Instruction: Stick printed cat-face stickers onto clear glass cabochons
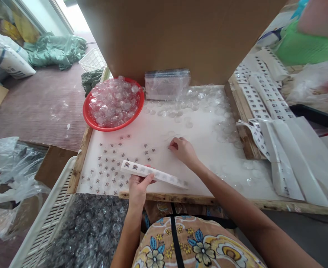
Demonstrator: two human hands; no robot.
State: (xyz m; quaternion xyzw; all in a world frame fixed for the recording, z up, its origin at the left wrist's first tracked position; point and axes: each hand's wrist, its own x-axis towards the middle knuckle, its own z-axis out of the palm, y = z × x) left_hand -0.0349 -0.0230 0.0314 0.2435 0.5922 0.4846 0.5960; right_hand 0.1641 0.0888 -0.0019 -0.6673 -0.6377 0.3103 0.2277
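My left hand [140, 183] is closed on a long white sticker strip [164, 178] with small dark animal-face prints at its left end. Over the middle of the white work surface [164, 128], my right hand [182, 149] has its fingers pinched together; anything between them is too small to make out. To the left of the strip, many clear discs with dark face prints [107, 174] lie in loose rows. Plain clear discs [189, 124] are scattered beyond my right hand and along the right side.
A red bowl [87, 117] heaped with clear discs stands at the back left, beside a stack of plastic bags [166, 85]. A large cardboard box [166, 41] rises behind. More sticker strips [275, 96] lie right of the wooden edge [243, 123]. A white crate [51, 204] is lower left.
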